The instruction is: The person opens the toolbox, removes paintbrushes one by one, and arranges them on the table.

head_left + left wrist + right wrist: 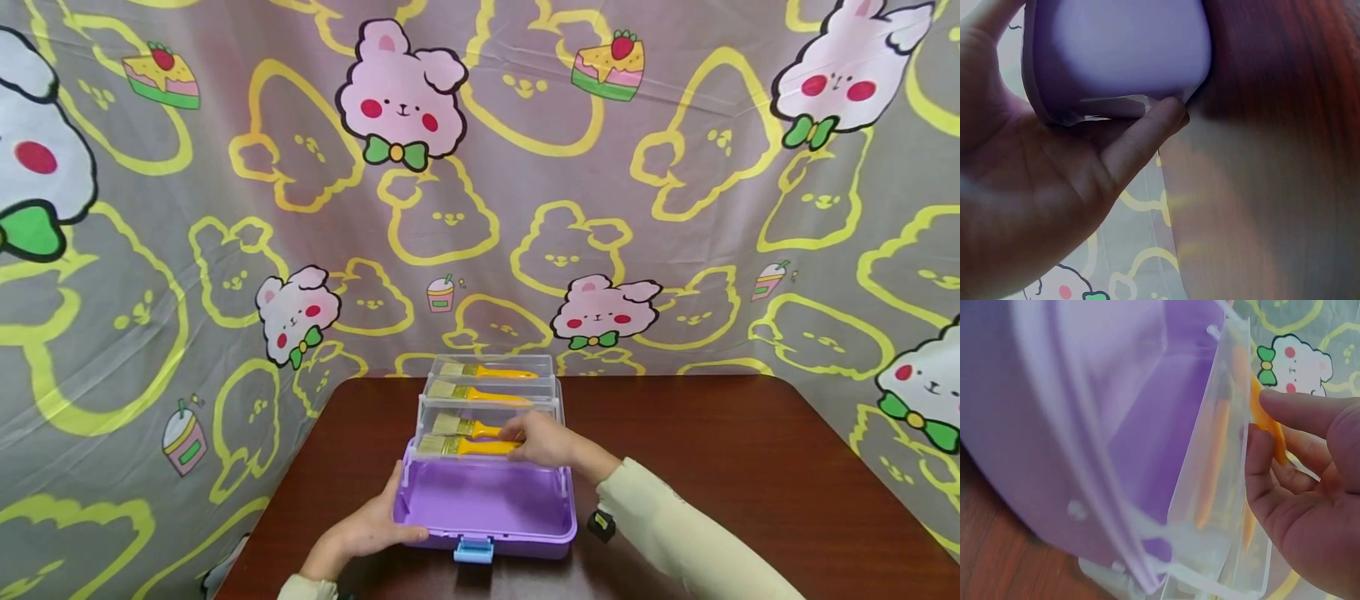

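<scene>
A: Where is the brush point(1270, 422)?

B: In one of the clear stepped trays point(1200, 547) rising behind the purple box point(483, 500), apparently the second brush from the front. The right hand point(543, 437) pinches its orange handle between thumb and fingers.

A: And the left hand point(375, 518)?

B: Spread wide, its thumb on the front rim and its fingers along the side; it steadies the near left corner and has no brush.

A: How should the brush behave?

B: Light and stiff, most likely, with a smooth handle that could twist in a loose pinch. The pale bristles point(447, 425) look soft and might splay against the tray wall.

A: Best hold?

B: The handle, perhaps nearer the metal band for balance. The trays look thin, so lifting clear beats dragging.
</scene>
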The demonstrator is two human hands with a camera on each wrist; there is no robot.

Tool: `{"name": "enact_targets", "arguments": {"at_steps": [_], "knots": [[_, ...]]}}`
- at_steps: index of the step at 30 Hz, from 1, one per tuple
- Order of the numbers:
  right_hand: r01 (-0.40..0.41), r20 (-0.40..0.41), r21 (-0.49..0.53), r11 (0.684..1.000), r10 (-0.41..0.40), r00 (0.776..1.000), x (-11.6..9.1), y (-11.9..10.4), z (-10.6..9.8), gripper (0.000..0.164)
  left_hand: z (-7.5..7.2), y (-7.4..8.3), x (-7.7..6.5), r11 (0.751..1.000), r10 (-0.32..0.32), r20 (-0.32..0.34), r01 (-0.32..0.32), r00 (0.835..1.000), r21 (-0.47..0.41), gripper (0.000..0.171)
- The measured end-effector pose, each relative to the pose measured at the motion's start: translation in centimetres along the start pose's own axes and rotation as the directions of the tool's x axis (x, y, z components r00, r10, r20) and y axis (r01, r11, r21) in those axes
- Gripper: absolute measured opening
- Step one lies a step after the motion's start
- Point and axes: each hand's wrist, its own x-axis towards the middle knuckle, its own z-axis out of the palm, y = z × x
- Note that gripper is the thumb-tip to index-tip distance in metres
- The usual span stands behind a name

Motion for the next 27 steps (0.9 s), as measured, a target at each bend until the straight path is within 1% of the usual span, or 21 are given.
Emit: {"name": "enact_targets", "arguments": {"at_steps": [4, 8, 12, 15, 21, 23, 27], "knots": [[0.016, -0.031, 0.013, 1.000, -0.015, 0.999, 0.5, -0.6, 0.3, 0.027, 0.0, 0.1, 0.0, 1.000, 0.002, 0.001, -0.002, 1.000, -0.003, 0.120], [0.023, -0.057, 0.033, 0.999, -0.021, 0.998, 0.8, -0.9, 0.8, 0.028, 0.1, 0.2, 0.0, 1.000, -0.010, 0.000, 0.010, 1.000, 0.001, 0.120], [0.043, -0.099, 0.031, 0.999, -0.040, 0.994, 0.7, -1.0, 1.1, 0.025, 0.3, 0.2, 0.0, 1.000, -0.007, 0.009, 0.008, 1.000, -0.007, 0.121], [0.046, -0.125, 0.048, 0.998, -0.039, 0.991, 0.4, -1.0, 0.9, 0.023, 0.3, 0.3, 0.0, 1.000, -0.010, 0.007, 0.010, 1.000, -0.014, 0.121], [0.003, -0.133, 0.113, 0.994, 0.013, 0.991, -0.9, -0.9, -0.1, 0.022, 0.3, 0.3, -0.3, 0.999, -0.039, -0.017, 0.040, 0.999, 0.018, 0.121], [-0.011, -0.136, 0.140, 0.990, 0.030, 0.990, -1.4, -0.9, -0.5, 0.021, 0.3, 0.3, -0.3, 0.999, -0.042, -0.022, 0.043, 0.999, 0.023, 0.120], [-0.035, -0.167, 0.178, 0.983, 0.065, 0.984, -2.6, -1.0, -1.3, 0.020, 0.2, 0.2, -0.3, 0.999, -0.033, -0.019, 0.033, 0.999, 0.007, 0.120]]}}
